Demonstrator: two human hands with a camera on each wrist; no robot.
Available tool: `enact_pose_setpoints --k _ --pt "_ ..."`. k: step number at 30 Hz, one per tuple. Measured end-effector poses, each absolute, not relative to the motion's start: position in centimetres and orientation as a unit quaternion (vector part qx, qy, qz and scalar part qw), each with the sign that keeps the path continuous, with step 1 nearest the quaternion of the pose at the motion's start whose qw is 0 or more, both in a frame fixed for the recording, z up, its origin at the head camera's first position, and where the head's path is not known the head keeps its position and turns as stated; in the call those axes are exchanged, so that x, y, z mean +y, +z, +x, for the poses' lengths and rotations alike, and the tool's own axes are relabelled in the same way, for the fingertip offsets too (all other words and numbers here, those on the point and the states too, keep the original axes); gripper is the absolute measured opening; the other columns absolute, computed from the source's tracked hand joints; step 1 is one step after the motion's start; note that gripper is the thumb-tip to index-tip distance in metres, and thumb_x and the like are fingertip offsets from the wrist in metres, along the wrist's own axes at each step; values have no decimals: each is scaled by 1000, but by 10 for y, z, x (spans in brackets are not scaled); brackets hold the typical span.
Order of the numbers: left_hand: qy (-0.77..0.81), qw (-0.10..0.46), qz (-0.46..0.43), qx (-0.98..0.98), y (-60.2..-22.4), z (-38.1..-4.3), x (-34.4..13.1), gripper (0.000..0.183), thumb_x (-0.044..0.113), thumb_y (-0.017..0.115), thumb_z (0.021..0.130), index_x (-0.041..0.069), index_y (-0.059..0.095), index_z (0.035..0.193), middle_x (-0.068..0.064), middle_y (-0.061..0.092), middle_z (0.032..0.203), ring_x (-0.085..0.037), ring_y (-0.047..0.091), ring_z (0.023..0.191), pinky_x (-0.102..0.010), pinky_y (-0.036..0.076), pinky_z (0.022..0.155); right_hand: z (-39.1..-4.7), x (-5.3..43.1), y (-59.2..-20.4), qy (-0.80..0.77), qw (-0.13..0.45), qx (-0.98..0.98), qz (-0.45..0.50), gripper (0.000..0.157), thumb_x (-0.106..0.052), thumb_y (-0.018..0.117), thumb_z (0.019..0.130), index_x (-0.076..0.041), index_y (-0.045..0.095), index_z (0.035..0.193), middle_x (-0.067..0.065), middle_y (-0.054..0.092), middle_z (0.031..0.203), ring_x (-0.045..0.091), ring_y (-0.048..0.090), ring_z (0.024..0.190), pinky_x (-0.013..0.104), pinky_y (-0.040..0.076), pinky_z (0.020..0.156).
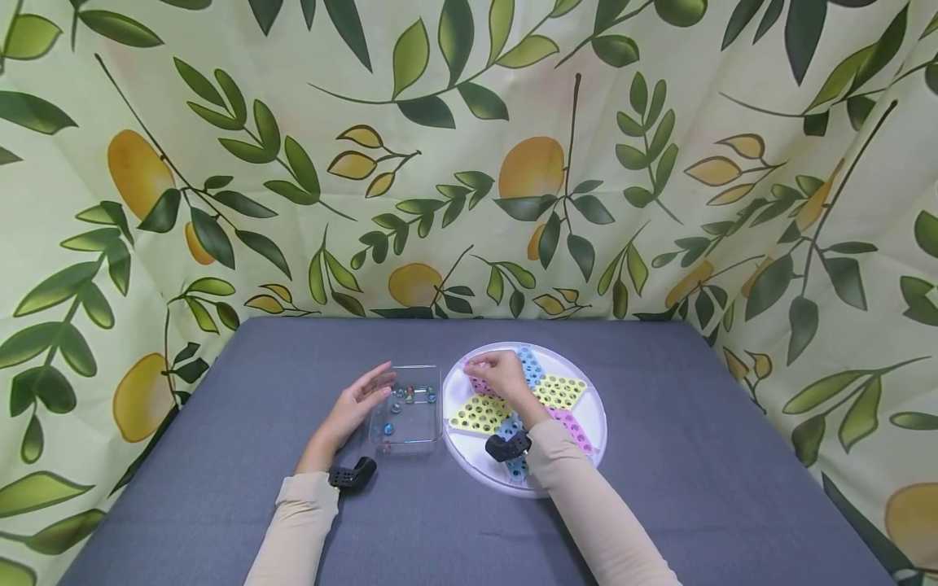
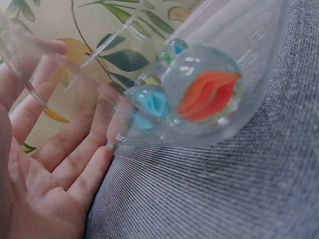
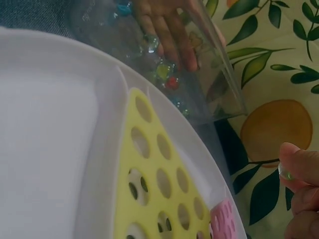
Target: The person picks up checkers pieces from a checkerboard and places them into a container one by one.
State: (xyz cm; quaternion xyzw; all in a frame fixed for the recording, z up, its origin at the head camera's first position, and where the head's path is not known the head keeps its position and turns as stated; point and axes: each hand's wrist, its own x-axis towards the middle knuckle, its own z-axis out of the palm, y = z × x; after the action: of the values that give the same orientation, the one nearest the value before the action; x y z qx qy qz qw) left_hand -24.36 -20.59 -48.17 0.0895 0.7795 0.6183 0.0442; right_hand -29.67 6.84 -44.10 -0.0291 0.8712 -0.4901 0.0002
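My right hand [image 1: 506,378] pinches a small clear, greenish marble [image 3: 285,172] between thumb and fingertip, above the upper left part of a round white game board [image 1: 598,431]. Perforated yellow [image 1: 560,391], blue [image 1: 531,365] and pink [image 1: 570,426] sections form a star on that board. On the left, my left hand [image 1: 355,404] lies at the side of a clear plastic box [image 1: 419,429], its fingers extended and loosely bent. Several glass marbles are in the box, among them a large one with an orange-red swirl [image 2: 209,94]. My right forearm hides part of the board.
The box and the board stand side by side on a grey cloth-covered table [image 1: 681,488]. Behind and along the sides hangs a leaf-and-fruit patterned curtain [image 1: 469,236]. Each wrist wears a black camera band, such as the right one [image 1: 507,446].
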Motion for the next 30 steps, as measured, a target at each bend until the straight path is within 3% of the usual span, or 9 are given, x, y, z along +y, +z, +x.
enact_pose_setpoints --k 10,12,13,17,19,26,30 --pt "615 40 91 783 -483 -244 -206 55 19 53 99 8 35 149 -23 45 148 -39 41 140 -55 31 116 -286 64 -431 -507 1 860 -50 24 -17 78 78 -4 76 97 16 74 91 6 47 63 16 38 55" --pt "615 39 90 783 -484 -244 -206 54 18 53 98 8 35 149 -23 46 148 -38 41 139 -40 38 114 -284 63 -430 -511 2 858 -52 23 -16 78 78 -3 76 97 12 71 77 6 44 59 16 36 52" --pt "615 38 90 782 -484 -244 -206 54 18 53 98 8 35 149 -23 46 147 -38 42 139 -38 39 113 -283 62 -430 -512 1 857 -54 23 -16 78 78 -3 76 97 8 68 71 6 43 58 16 35 51" --pt "612 36 91 785 -484 -244 -206 54 18 53 98 8 35 148 -23 46 147 -39 42 139 -37 40 113 -279 61 -427 -515 -5 855 -68 24 -15 78 77 -1 75 96 -8 50 57 5 40 54 15 31 48" --pt "611 35 90 785 -483 -244 -206 54 19 54 98 8 35 148 -22 46 147 -38 43 139 -48 35 115 -276 60 -426 -518 -4 852 -76 24 -15 78 78 0 75 97 -9 49 56 4 40 53 15 31 48" --pt "610 31 93 786 -482 -244 -205 56 20 55 98 6 35 148 -23 47 146 -38 43 138 -12 41 100 -269 57 -425 -528 8 843 -98 24 -12 78 77 1 75 97 -10 46 53 3 38 50 15 30 47" --pt "613 30 95 784 -481 -244 -205 56 20 55 98 6 35 148 -23 47 146 -38 43 138 -8 40 97 -266 55 -425 -525 -1 844 -111 23 -12 78 77 1 75 95 -11 45 53 3 37 50 15 29 47"
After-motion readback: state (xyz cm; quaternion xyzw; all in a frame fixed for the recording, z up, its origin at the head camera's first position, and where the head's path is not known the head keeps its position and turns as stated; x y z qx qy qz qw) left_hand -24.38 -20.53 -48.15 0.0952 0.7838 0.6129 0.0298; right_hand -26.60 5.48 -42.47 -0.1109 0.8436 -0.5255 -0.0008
